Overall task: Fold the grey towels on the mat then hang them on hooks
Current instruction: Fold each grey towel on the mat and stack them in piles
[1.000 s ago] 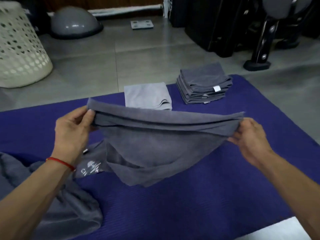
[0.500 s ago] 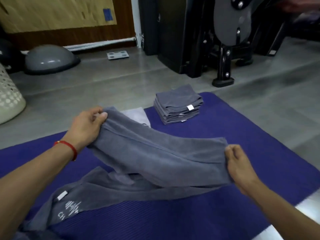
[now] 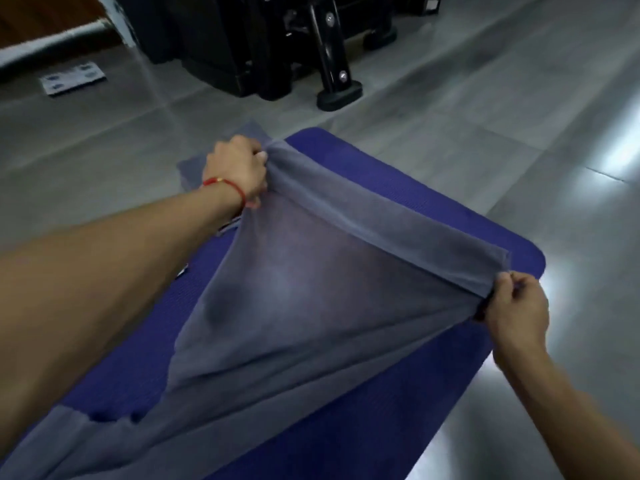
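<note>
A grey towel (image 3: 311,299) is stretched tight above the blue mat (image 3: 408,188), its doubled top edge running from upper left to lower right. My left hand (image 3: 239,171), with a red string at the wrist, grips the far-left corner. My right hand (image 3: 516,310) pinches the near-right corner beside the mat's right edge. The towel's lower part trails down to the near left of the mat. A corner of folded grey cloth (image 3: 190,168) peeks out behind my left hand; the rest of it is hidden.
Black gym equipment (image 3: 263,46) with a footed post (image 3: 337,84) stands on the grey tiled floor beyond the mat. A flat white scale (image 3: 72,77) lies at the far left. Shiny floor lies right of the mat.
The view has swung right and down. Both hands have spread apart and pulled the towel taut, my left hand moving farther away and my right hand out toward the mat's right edge.
</note>
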### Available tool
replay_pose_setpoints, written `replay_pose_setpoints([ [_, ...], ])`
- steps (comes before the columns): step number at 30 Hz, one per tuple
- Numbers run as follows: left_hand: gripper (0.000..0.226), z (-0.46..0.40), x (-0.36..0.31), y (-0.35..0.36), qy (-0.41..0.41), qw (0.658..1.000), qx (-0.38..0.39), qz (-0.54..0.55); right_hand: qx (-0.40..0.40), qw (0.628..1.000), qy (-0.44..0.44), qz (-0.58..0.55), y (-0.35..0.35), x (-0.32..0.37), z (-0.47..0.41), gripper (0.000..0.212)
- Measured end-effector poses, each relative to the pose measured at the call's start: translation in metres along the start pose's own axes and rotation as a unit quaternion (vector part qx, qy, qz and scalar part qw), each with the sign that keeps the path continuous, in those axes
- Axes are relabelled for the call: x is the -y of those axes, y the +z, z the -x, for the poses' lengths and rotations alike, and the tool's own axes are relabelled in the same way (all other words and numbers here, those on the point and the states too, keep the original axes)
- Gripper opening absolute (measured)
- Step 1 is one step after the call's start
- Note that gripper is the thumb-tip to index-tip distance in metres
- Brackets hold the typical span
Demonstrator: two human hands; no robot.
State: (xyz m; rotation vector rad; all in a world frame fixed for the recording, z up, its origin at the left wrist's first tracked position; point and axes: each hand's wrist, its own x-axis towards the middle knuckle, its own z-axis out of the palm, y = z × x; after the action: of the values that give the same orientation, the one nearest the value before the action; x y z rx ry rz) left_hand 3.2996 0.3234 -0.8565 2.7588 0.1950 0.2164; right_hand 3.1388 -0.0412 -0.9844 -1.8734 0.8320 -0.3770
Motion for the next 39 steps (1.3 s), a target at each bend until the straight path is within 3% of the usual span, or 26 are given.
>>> replay_pose_setpoints([
  [3,0.042,-0.053,-0.061,0.044,-0.051,0.997,0.012,0.052,-0.070,0.993,0.080,-0.042,-0.010,0.000,-0.054,0.028],
  [6,0.048,-0.071,-0.110,0.077,-0.048,0.991,0.043,0.121,-0.091,0.993,0.069,-0.027,-0.012,-0.002,-0.095,0.026],
  [9,0.066,-0.044,-0.127,0.113,0.007,0.976,0.171,0.133,-0.054,0.992,0.113,0.023,-0.006,-0.018,-0.130,0.041],
  [11,0.070,-0.002,-0.107,0.135,0.043,0.961,0.248,0.110,0.014,0.980,0.156,0.121,0.000,-0.021,-0.120,0.057],
  [13,0.055,0.060,-0.060,0.148,0.098,0.947,0.302,0.055,0.053,0.953,0.120,0.273,0.007,-0.020,-0.077,0.065],
  [16,0.061,0.175,0.042,0.144,0.136,0.946,0.292,-0.034,0.111,0.910,-0.059,0.395,0.013,-0.041,-0.007,0.067],
  [19,0.058,0.274,0.138,0.113,0.175,0.961,0.180,-0.120,0.176,0.819,-0.244,0.489,0.021,-0.057,0.039,0.066],
  [21,0.061,0.330,0.192,0.092,0.154,0.958,0.166,-0.175,0.217,0.779,-0.349,0.474,0.036,-0.047,0.057,0.066],
  [26,0.061,0.430,0.261,0.062,-0.044,0.961,0.173,-0.209,0.338,0.657,-0.570,0.359,0.093,0.008,0.135,0.056],
  [28,0.050,0.441,0.259,0.052,-0.086,0.964,0.168,-0.189,0.405,0.590,-0.619,0.324,0.113,0.020,0.179,0.049],
  [30,0.040,0.449,0.255,0.049,-0.079,0.976,0.111,-0.170,0.462,0.494,-0.666,0.314,0.129,0.024,0.219,0.045],
  [32,0.058,0.467,0.245,0.047,-0.039,0.986,0.085,-0.140,0.519,0.383,-0.690,0.329,0.140,0.032,0.254,0.042],
  [35,0.078,0.505,0.236,0.030,-0.066,0.975,0.147,-0.153,0.566,0.242,-0.703,0.356,0.161,0.057,0.302,0.039],
  [39,0.066,0.558,0.280,-0.007,-0.238,0.930,0.199,-0.200,0.548,0.187,-0.737,0.348,0.210,0.084,0.372,0.043],
])
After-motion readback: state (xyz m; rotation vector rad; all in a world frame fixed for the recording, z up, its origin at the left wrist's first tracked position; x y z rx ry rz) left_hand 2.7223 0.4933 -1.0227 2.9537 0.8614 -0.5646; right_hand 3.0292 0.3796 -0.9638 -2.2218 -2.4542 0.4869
